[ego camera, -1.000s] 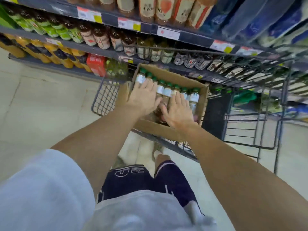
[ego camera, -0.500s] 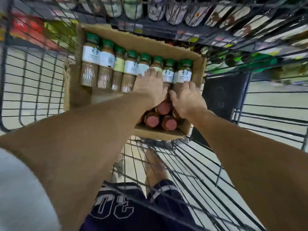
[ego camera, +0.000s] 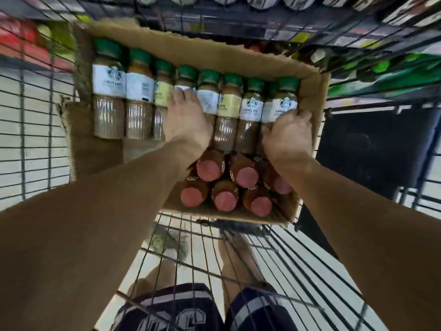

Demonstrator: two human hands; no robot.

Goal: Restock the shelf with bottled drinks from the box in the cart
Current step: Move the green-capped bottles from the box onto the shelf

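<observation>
We see a pale tiled floor below us and blurred store shelving ahead, its price-tag strips in yellow. Green packages line the shelves at right.

Two bare forearms, no sleeves, watch or rings visible. Left hand and right hand bare, no gloves. Dark navy shorts at near bottom edge, white/grey stripe trim on each leg, large white outlined block numerals on left leg, partly cut off, unreadable. Bare lower legs below. Footwear seen through cart wire, too blurred to identify.
</observation>
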